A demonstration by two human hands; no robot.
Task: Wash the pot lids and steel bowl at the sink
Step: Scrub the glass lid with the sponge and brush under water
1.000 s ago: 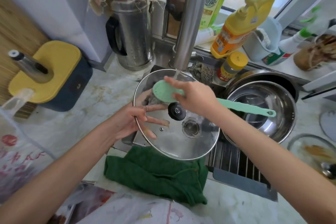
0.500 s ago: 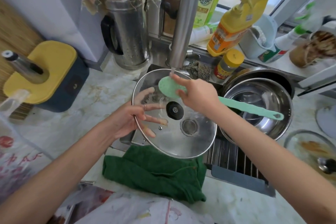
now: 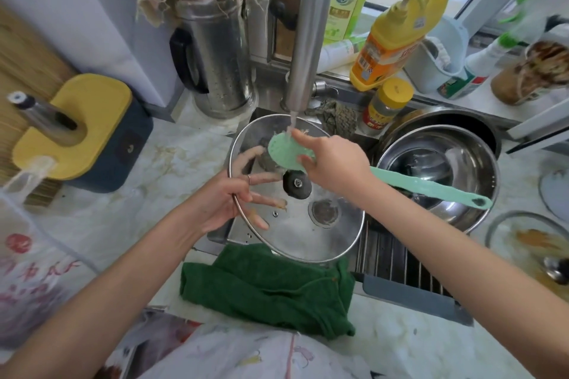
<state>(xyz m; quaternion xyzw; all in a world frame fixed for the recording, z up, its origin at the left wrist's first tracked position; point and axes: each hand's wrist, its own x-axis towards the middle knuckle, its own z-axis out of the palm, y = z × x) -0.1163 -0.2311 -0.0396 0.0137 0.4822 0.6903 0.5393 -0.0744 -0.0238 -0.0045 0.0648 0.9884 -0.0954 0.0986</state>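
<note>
- pot lid (image 3: 308,234): glass, steel rim, black knob (image 3: 297,184). held tilted over the sink (image 3: 397,258), below the tap (image 3: 304,40).
- left hand (image 3: 215,203): fingers (image 3: 264,177) spread and straight under the glass, seen through it, carrying the lid at its left rim. not curled round it.
- right hand (image 3: 335,163): fingers (image 3: 303,138) clenched on a green scrub brush (image 3: 431,186), gripping just behind its head. head is above the lid's far half; handle points right, across the steel bowl.
- water stream (image 3: 291,124) from the tap lands on the brush head.
- steel bowl (image 3: 462,157): upright, just right of the lid, at the sink's right side.
- green cloth (image 3: 268,289): bunched on the tabletop (image 3: 172,169) edge, touching or just under the lid's near rim; cannot tell which.
- second glass lid (image 3: 523,224), with brown residue, at far right.
- steel kettle (image 3: 215,55) and yellow detergent bottle (image 3: 394,37) stand behind the sink.
</note>
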